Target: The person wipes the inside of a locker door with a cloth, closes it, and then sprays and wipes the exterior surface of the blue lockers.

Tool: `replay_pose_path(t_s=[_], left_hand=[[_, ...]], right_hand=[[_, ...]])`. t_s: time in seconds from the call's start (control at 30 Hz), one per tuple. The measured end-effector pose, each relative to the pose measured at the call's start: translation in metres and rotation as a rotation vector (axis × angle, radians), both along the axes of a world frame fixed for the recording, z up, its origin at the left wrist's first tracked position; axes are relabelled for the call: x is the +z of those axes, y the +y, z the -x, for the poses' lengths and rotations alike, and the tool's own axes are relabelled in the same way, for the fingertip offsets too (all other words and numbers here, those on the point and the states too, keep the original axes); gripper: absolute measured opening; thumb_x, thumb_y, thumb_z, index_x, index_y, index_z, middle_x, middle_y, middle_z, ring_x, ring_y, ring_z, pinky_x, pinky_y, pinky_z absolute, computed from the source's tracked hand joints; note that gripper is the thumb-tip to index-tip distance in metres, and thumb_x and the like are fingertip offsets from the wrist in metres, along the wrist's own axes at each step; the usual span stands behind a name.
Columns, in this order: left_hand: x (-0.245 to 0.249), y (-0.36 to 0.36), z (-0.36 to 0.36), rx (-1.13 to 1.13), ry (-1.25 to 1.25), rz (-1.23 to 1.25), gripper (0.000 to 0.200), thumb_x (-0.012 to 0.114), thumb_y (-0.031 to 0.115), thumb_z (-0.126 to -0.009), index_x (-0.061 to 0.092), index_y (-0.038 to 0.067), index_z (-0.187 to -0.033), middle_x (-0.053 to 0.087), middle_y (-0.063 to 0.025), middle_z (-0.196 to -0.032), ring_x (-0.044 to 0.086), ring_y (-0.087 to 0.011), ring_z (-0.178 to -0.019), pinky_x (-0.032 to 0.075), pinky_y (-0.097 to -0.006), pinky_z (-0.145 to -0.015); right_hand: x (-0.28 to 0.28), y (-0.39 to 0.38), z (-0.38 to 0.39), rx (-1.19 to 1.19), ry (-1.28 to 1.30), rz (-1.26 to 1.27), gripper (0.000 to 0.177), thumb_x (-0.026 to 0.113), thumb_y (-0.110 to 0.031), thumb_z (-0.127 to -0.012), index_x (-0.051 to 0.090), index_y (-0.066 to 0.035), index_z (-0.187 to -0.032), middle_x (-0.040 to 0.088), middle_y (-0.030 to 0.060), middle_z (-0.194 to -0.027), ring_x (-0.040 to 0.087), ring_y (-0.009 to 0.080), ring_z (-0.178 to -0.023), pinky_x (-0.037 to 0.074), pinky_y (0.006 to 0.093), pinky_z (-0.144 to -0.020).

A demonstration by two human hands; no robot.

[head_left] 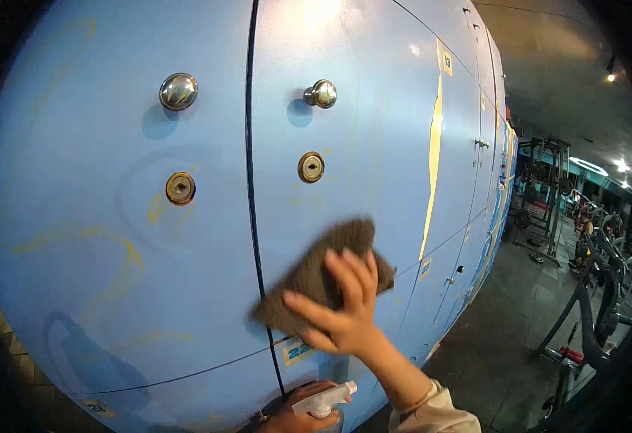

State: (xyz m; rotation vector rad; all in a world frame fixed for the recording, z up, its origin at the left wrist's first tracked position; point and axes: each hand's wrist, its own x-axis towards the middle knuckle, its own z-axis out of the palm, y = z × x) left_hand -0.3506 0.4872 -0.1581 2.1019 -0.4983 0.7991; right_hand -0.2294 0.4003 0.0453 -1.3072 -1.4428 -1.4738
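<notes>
My right hand (346,309) presses a folded dark grey-brown cloth (316,278) against a blue locker door (377,166), fingers spread over it. The cloth is slightly blurred and lies below the door's keyhole lock (311,167), partly across the seam to the left door. At the bottom edge, my left hand (293,410) is wrapped round a spray bottle with a white trigger head (323,401); most of the bottle is out of view. Just above that hand, a number label reading 22 (298,351) is on the locker.
Round metal knobs (179,92) stick out from the doors, with a second lock (180,188) on the left one. Yellow marks (132,254) show through the blue paint. Rightward, the locker row recedes beside a dark floor (496,339) with gym machines (583,310).
</notes>
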Motion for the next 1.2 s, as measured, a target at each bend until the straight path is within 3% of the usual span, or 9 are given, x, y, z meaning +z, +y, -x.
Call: replay_pose_path(t_s=[0.17, 0.3, 0.4, 0.5, 0.73, 0.77, 0.87, 1.0, 1.2], left_hand=[[0.010, 0.002, 0.000, 0.036, -0.011, -0.125, 0.052, 0.075, 0.016, -0.072, 0.055, 0.004, -0.118, 0.060, -0.0152, -0.110, 0.057, -0.0321, -0.103, 0.044, -0.0422, -0.093], [0.031, -0.004, 0.005, 0.005, -0.110, -0.159, 0.050, 0.074, 0.014, -0.071, 0.055, 0.004, -0.116, 0.061, -0.0156, -0.109, 0.057, -0.0321, -0.103, 0.044, -0.0421, -0.093], [0.036, -0.005, 0.005, 0.005, -0.146, -0.137, 0.048, 0.074, 0.013, -0.072, 0.056, 0.004, -0.115, 0.062, -0.0125, -0.107, 0.058, -0.0270, -0.101, 0.044, -0.0391, -0.091], [-0.005, 0.004, -0.004, -0.238, 0.259, 0.287, 0.045, 0.073, 0.010, -0.072, 0.056, 0.004, -0.114, 0.062, -0.0091, -0.103, 0.059, -0.0209, -0.097, 0.045, -0.0351, -0.088], [0.044, 0.001, 0.008, -0.215, 0.257, 0.138, 0.042, 0.072, 0.008, -0.074, 0.057, 0.004, -0.112, 0.063, -0.0069, -0.099, 0.059, -0.0180, -0.090, 0.047, -0.0323, -0.081], [0.033, -0.001, 0.005, -0.250, 0.228, 0.255, 0.040, 0.072, 0.009, -0.074, 0.058, 0.005, -0.111, 0.063, -0.0065, -0.099, 0.059, -0.0180, -0.089, 0.047, -0.0322, -0.080], [0.029, -0.003, 0.004, -0.198, 0.151, 0.240, 0.036, 0.072, 0.010, -0.074, 0.060, 0.007, -0.108, 0.063, -0.0059, -0.099, 0.059, -0.0179, -0.088, 0.047, -0.0330, -0.078], [0.039, -0.004, 0.005, -0.028, 0.041, -0.025, 0.034, 0.071, 0.013, -0.074, 0.061, 0.010, -0.106, 0.063, -0.0055, -0.099, 0.060, -0.0179, -0.087, 0.048, -0.0348, -0.077], [0.013, -0.006, 0.007, 0.043, 0.330, 0.214, 0.039, 0.072, 0.012, -0.073, 0.060, 0.008, -0.109, 0.063, -0.0064, -0.099, 0.060, -0.0182, -0.088, 0.048, -0.0341, -0.079]], right_hand=[[-0.127, -0.028, -0.054, -0.060, -0.041, 0.039, 0.038, 0.041, -0.057, -0.088, 0.067, -0.039, -0.110, 0.047, 0.0113, -0.132, 0.038, 0.0282, -0.125, 0.019, 0.0549, -0.107], [-0.141, -0.038, -0.067, -0.081, 0.014, 0.047, 0.039, 0.043, -0.058, -0.085, 0.068, -0.037, -0.108, 0.044, 0.0114, -0.135, 0.036, 0.0304, -0.126, 0.018, 0.0573, -0.107], [-0.077, -0.032, -0.062, -0.048, 0.045, 0.023, 0.041, 0.045, -0.052, -0.084, 0.068, -0.030, -0.111, 0.042, 0.0150, -0.137, 0.036, 0.0341, -0.127, 0.016, 0.0583, -0.107], [0.027, -0.027, -0.058, -0.067, -0.008, 0.010, 0.044, 0.047, -0.048, -0.084, 0.063, -0.026, -0.119, 0.037, 0.0173, -0.140, 0.033, 0.0380, -0.130, 0.015, 0.0592, -0.107], [0.275, -0.013, -0.097, -0.124, -0.249, -0.245, 0.049, 0.045, -0.041, -0.093, 0.046, -0.018, -0.136, 0.033, 0.0199, -0.143, 0.033, 0.0386, -0.129, 0.025, 0.0458, -0.108], [0.290, -0.018, -0.074, -0.127, -0.034, -0.149, 0.053, 0.036, -0.043, -0.095, 0.037, -0.018, -0.142, 0.024, 0.0187, -0.149, 0.018, 0.0371, -0.139, 0.014, 0.0486, -0.112], [0.312, -0.020, -0.077, -0.108, -0.014, -0.176, 0.055, 0.041, -0.042, -0.094, 0.038, -0.016, -0.141, 0.028, 0.0202, -0.147, 0.021, 0.0383, -0.137, 0.018, 0.0462, -0.112], [0.263, -0.017, -0.088, -0.081, -0.106, -0.212, 0.054, 0.047, -0.042, -0.090, 0.042, -0.018, -0.138, 0.030, 0.0198, -0.146, 0.023, 0.0376, -0.136, 0.017, 0.0473, -0.110], [0.057, -0.036, -0.085, -0.102, 0.107, -0.134, 0.057, 0.050, -0.044, -0.081, 0.053, -0.015, -0.130, 0.029, 0.0221, -0.146, 0.026, 0.0421, -0.134, 0.014, 0.0547, -0.108]])
